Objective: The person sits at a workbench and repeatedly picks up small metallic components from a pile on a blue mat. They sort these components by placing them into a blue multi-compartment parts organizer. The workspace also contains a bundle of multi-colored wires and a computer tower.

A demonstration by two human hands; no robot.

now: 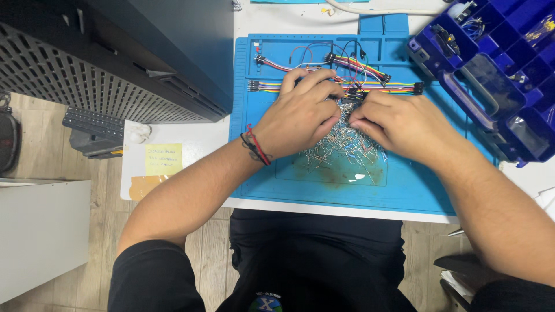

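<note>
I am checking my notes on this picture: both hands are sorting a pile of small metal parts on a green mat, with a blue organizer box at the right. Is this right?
Not quite: the mat is blue, not green. The head view shows it. The rest holds: the left hand and right hand are in the pile of small metal parts, and the blue organizer box is at the right.

On the blue silicone work mat (404, 185): heap of small wire-legged components (342, 143) at centre, both hands upon it, rainbow ribbon jumper wires (324, 86) behind; right of mat, blue plastic compartment organiser box (497, 75); left, yellow sticky note (163, 159)
</note>
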